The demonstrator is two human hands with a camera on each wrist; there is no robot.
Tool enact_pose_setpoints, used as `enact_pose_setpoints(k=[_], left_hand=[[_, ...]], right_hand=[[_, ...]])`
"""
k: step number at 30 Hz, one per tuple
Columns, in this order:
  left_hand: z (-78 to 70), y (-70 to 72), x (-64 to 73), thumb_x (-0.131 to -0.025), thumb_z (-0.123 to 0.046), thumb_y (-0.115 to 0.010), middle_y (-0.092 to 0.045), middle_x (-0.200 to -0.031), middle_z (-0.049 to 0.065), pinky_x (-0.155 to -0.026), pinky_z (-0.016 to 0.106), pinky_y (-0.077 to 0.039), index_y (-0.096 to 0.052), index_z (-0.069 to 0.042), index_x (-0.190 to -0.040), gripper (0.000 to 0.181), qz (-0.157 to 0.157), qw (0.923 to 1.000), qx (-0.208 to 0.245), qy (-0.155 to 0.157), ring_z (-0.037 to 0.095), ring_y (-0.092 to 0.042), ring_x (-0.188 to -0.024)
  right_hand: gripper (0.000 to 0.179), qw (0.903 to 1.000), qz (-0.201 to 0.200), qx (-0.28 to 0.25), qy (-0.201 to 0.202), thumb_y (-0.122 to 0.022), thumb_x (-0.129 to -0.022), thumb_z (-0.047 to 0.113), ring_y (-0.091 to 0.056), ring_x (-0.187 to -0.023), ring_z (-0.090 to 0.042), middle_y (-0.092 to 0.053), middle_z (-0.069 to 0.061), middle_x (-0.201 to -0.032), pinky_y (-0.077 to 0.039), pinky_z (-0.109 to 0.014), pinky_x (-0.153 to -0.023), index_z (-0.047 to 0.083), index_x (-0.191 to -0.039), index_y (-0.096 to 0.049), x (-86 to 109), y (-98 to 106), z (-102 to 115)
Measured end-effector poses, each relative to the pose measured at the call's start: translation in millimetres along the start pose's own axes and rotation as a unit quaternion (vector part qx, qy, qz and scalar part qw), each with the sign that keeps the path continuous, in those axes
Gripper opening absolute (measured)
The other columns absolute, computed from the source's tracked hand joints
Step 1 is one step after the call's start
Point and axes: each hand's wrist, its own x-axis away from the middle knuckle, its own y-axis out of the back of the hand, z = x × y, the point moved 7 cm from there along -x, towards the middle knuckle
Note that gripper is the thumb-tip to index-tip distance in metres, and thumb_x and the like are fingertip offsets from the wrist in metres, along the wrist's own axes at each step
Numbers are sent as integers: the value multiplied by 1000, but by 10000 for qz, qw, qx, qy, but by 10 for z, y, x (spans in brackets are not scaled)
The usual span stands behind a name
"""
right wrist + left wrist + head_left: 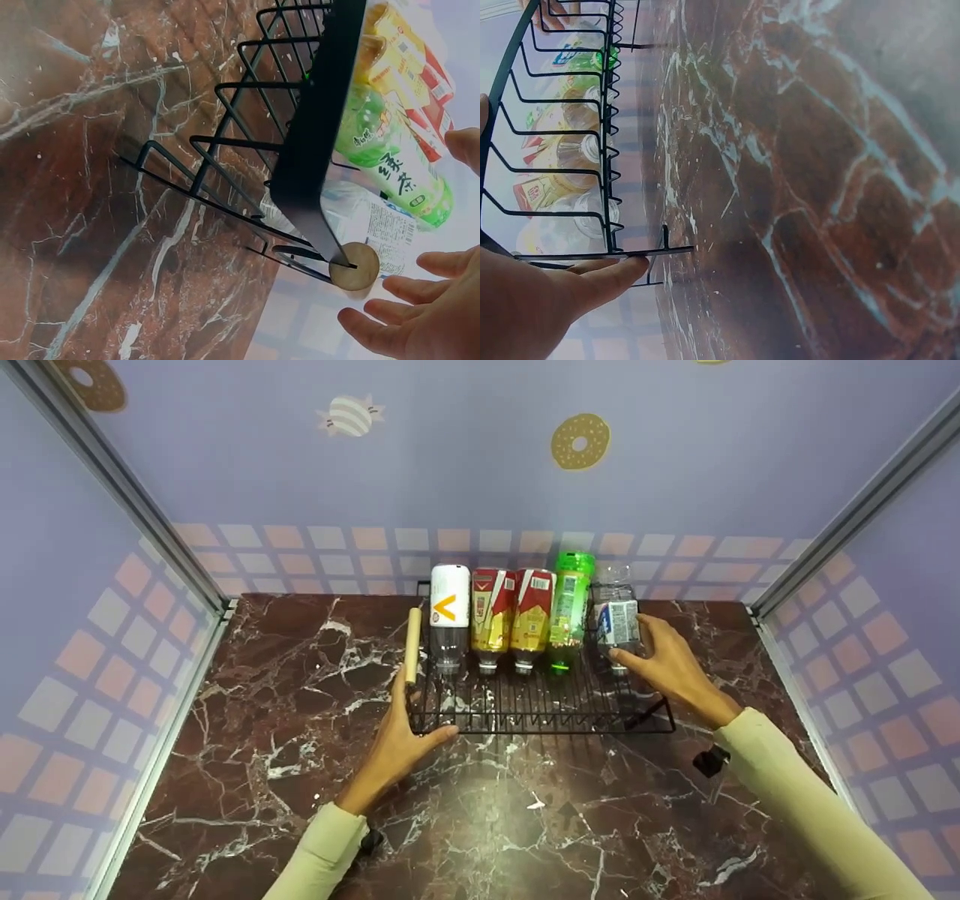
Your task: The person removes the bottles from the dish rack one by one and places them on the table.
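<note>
A black wire rack (540,731) holds a row of bottles, their caps toward the front. From the left stand a clear bottle with a white label (450,596), two red-and-yellow labelled bottles (492,611) (532,611), a green tea bottle (570,607) and a clear bottle with a white-and-blue label (621,620). My left hand (397,735) lies at the rack's front left corner, fingers straight along its side below the wooden handle (413,645), thumb over the front rail. My right hand (671,660) is spread beside the rightmost bottle, thumb overlapping its lower part.
The rack stands on a dark red marbled tabletop (247,750) near the purple back wall (450,472). Side walls with metal edge strips (161,757) bound the left and right. In the right wrist view, a round wooden handle end (354,266) shows at the rack's corner.
</note>
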Motion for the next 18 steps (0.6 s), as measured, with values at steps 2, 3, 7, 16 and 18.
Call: enact_pose_setpoints(k=[2, 3, 7, 16, 18], left_hand=[[8, 1, -1, -85, -34, -98, -12, -180, 30, -126, 72, -33, -2, -15, -178, 135, -5, 10000, -19, 6, 51, -42, -156], [8, 1, 1, -85, -35, -99, -12, -180, 30, -126, 72, -33, -3, -16, -178, 135, -6, 10000, -36, 18, 51, -42, -155], [4, 0, 3, -84, -35, -99, -17, -179, 31, -126, 71, -33, -2, -20, -178, 136, 17, 9999, -101, 123, 50, -42, -156], [-5, -5, 13, -83, -37, -99, -17, -179, 30, -124, 73, -34, -1, -21, -178, 137, 25, 9997, -174, 187, 48, -43, -155], [-5, -9, 12, -83, -38, -99, -18, -179, 30, -123, 75, -34, -1, -22, -178, 137, 21, 9996, -187, 192, 48, -44, -155]], right_hand=[[101, 10000, 2, 8, -13, -78, -101, 53, -40, -152, -55, -40, -35, -166, -30, -72, -127, -9, -166, -34, -28, -6, -1], [101, 10000, 9, 4, -17, -78, -100, 53, -40, -152, -55, -40, -35, -166, -30, -72, -127, -9, -166, -34, -41, -9, 0], [101, 10000, 19, -28, -13, -79, -100, 51, -40, -152, -55, -40, -37, -166, -30, -72, -127, -10, -166, -33, -63, -17, 0], [100, 10000, -5, -74, -42, -82, -99, 46, -42, -150, -54, -40, -37, -165, -33, -72, -126, -10, -166, -33, -109, -15, 12], [100, 9999, -36, -103, -23, -83, -98, 44, -44, -148, -54, -41, -37, -164, -34, -72, -126, -11, -165, -34, -118, -4, 20]])
